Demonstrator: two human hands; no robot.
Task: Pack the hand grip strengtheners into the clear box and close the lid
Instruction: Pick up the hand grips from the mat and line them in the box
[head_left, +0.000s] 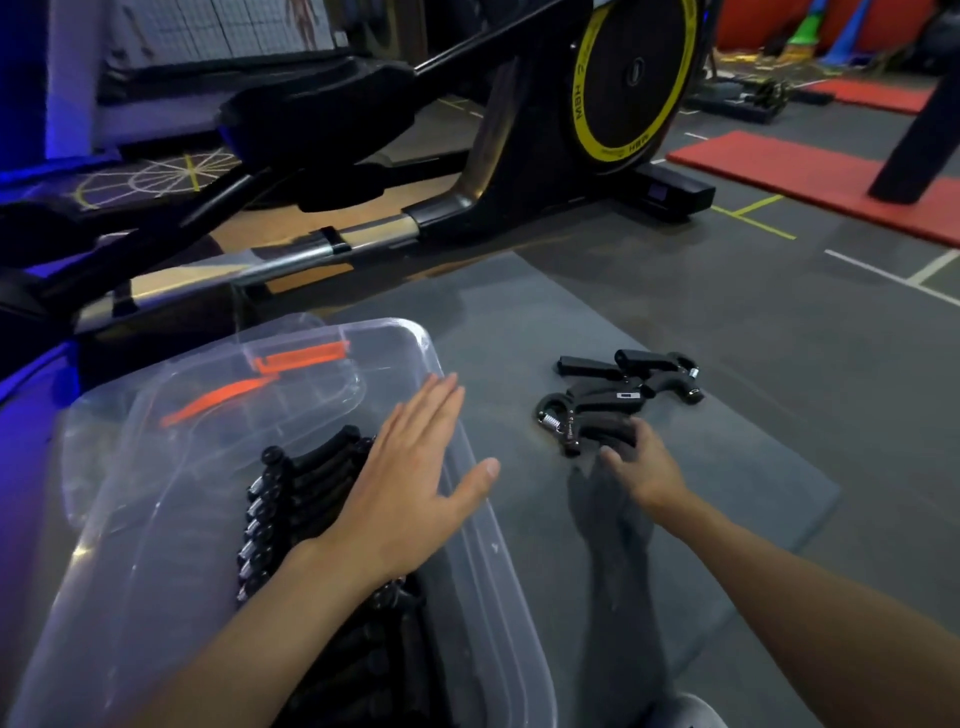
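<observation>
most of the hand grip strengtheners (306, 467) already stand packed in a tight row inside the clear box (483, 545), black handles side by side and springs toward the box's left wall. the box sits at the near left corner of the grey mat (727, 467). a small heap of loose strengtheners (649, 374), about three, lies on the mat just right of the box and toward the mat's far edge. the nearest loose strengthener (582, 421) lies with its spring end toward the box. the right hand (644, 467) is at its handle with fingers bent toward it, but blur hides whether they grasp it or only touch it. the left hand (410, 478) hovers flat over the packed row, fingers straight and released, holding nothing. the lid (208, 379), clear with orange latches (301, 356), appears to lie off the box along its far side, so the box is open. judging from this, the packing is well along: the last few pieces have to go in, then the lid has to be set on and latched. beyond the mat stand a black exercise machine (519, 156) and red mats (805, 166) on the floor.
</observation>
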